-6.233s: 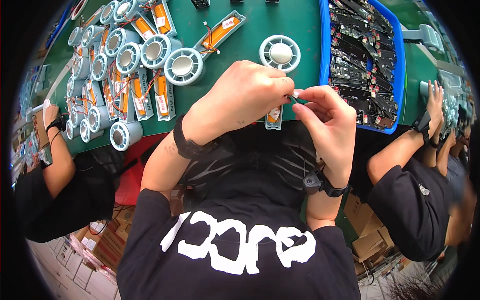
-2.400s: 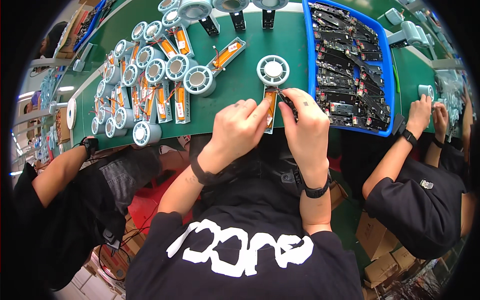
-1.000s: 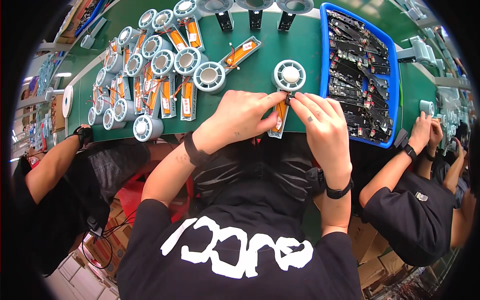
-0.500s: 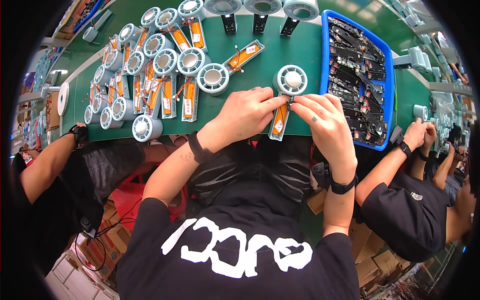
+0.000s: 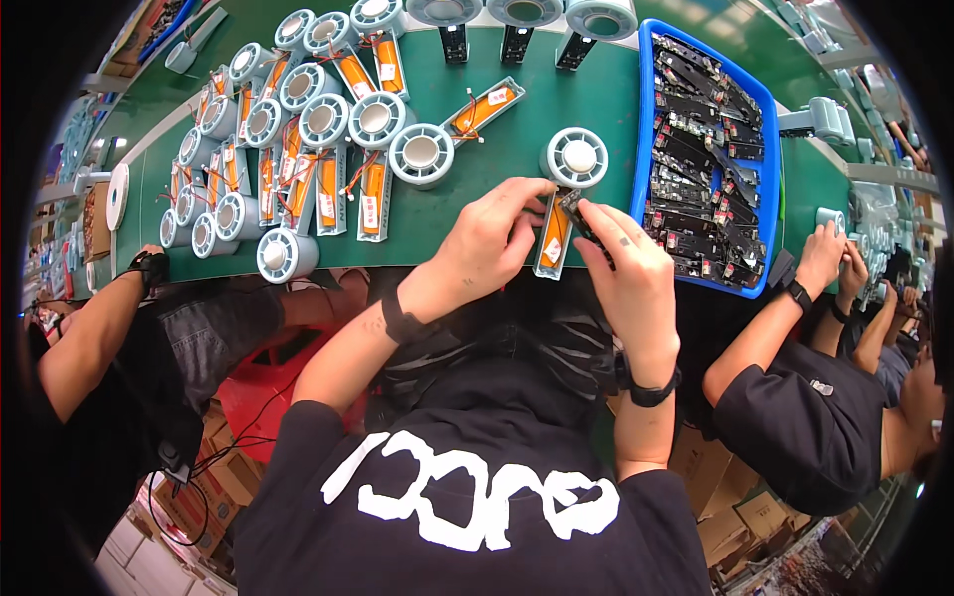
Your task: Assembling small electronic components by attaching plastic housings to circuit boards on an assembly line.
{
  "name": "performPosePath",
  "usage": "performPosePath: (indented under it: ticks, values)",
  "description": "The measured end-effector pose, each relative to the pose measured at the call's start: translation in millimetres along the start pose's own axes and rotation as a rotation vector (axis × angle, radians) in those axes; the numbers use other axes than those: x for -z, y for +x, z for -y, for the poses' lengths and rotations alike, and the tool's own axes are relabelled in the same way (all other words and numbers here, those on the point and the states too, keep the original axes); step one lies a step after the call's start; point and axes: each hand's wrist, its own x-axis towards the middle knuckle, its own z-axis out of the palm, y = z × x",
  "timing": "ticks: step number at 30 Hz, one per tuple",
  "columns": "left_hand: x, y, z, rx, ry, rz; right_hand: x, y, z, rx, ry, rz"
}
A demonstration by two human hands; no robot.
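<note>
In front of me lies a light blue handheld fan shell (image 5: 574, 159), its round head pointing away and an orange battery (image 5: 556, 233) in its open handle. My right hand (image 5: 628, 260) grips a narrow black circuit board (image 5: 579, 216) between thumb and fingers, slanting over the handle's right side. The board's far end is close to the fan's neck. At the left of that neck is my left hand (image 5: 494, 233), index finger stretched to it and the other fingers curled. Whatever its fingertips pinch there is too small to make out.
A blue tray (image 5: 646, 149) of black circuit boards stands to the right. Several fan shells with batteries and red wires (image 5: 323, 121) crowd the left of the green table (image 5: 517, 139). Three fans (image 5: 525, 12) stand at the back. Other people's arms (image 5: 775, 328) flank me.
My right hand has turned and drawn slightly nearer, tilting the circuit board so more of it shows. The left hand has shifted a little left, its thumb now lower and away from the index finger.
</note>
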Motion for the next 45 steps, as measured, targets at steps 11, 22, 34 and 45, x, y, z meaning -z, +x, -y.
performPosePath:
  ticks: [11,22,34,45]
  values:
    - [-9.8,-9.2,-10.8,0.181,-0.192,-0.032,-35.3,-7.7,29.5,-0.202,-0.17,-0.157]
    - [-6.6,-6.3,-18.7,0.211,-0.199,-0.056,-44.9,-6.4,53.3,-0.274,-0.524,0.064]
    - [-3.3,9.3,-19.0,0.585,-0.564,-0.011,-46.4,-21.6,33.4,-0.208,-0.2,-0.139]
    - [-3.8,12.4,-26.6,0.64,-1.003,-0.138,-16.7,-19.2,38.1,0.089,-0.11,-0.247]
